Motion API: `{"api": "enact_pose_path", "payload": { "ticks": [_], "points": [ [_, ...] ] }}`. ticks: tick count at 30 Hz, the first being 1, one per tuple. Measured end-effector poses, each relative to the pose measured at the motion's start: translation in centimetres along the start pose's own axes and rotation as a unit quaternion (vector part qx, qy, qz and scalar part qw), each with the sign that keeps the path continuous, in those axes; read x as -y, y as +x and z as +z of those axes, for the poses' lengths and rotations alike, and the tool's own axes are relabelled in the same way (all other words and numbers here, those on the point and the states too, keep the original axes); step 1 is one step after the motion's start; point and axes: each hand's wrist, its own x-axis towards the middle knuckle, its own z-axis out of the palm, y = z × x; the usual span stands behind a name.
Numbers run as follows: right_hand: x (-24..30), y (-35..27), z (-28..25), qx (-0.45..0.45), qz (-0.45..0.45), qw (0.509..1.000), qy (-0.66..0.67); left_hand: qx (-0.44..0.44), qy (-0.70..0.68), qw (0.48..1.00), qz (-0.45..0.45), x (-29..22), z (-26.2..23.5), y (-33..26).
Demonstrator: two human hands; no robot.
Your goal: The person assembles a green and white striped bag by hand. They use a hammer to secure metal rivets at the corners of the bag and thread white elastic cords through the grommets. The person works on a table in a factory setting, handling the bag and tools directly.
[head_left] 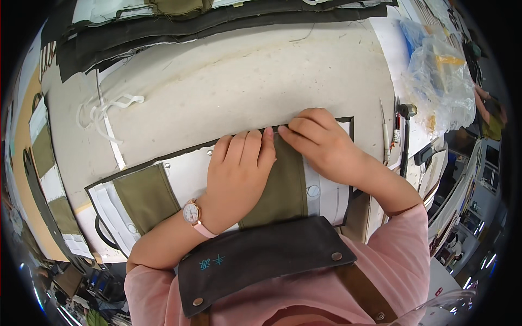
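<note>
A long white and olive-green fabric panel (149, 190) with dark edging and round metal snaps lies in front of me, slanting up to the right. My left hand (242, 163) rests over its middle, fingers curled and thumb tip on the dark far edge. Just to the right, my right hand (326, 144) pinches the same edge, its fingers bent and the tips almost meeting my left thumb. Both hands are closed on the edging; their undersides are hidden. A dark flap (261, 261) with two snaps, on my apron, covers part of the panel's near side.
Stacked dark and white fabric pieces (217, 27) lie along the far edge of the table. A loose white cord (111, 106) is at the left, near another green and white panel (49, 179). At the right are an awl (385, 136), a hammer (405, 130) and clear plastic bags (443, 81).
</note>
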Motion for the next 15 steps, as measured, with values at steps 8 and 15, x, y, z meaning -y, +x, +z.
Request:
{"api": "enact_pose_path", "payload": {
  "ticks": [8,15],
  "points": [
    [0.5,0.0,0.7,-0.026,0.018,0.999,0.009,0.012,0.025,0.999,-0.026,-0.7,-1.3,-0.3],
    [-0.8,-1.0,0.7,-0.074,0.123,0.986,0.087,0.038,-0.030,0.996,0.073,0.1,-0.5,0.5]
  ]
}}
